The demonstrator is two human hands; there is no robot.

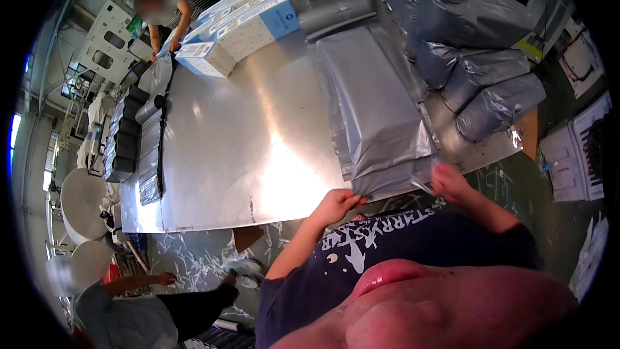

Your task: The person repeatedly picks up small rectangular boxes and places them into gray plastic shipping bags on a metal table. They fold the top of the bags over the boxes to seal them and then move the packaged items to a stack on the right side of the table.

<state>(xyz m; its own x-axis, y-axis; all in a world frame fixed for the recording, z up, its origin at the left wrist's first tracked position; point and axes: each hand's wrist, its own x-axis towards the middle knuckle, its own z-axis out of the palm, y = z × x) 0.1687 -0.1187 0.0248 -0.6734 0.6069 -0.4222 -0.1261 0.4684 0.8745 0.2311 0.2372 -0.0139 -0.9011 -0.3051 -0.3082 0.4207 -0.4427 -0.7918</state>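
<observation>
A large grey plastic bag (374,100) lies at the right side of the metal table, its open-looking near end reaching the table's front edge. My left hand (341,205) pinches the near left corner of this bag between thumb and fingers. At the near right corner my right hand (449,183) is closed. A thin whitish strip (422,186) sticks out beside its fingers; their exact hold on it is partly hidden. More flat grey bags lie beneath the top one.
Filled grey bags (478,6) are piled at the right. Blue-and-white boxes (258,22) stand at the back. Dark grey packs (123,136) line the left edge of the metal table (226,136). One person works at the far left; another walks below left. White strips litter the floor.
</observation>
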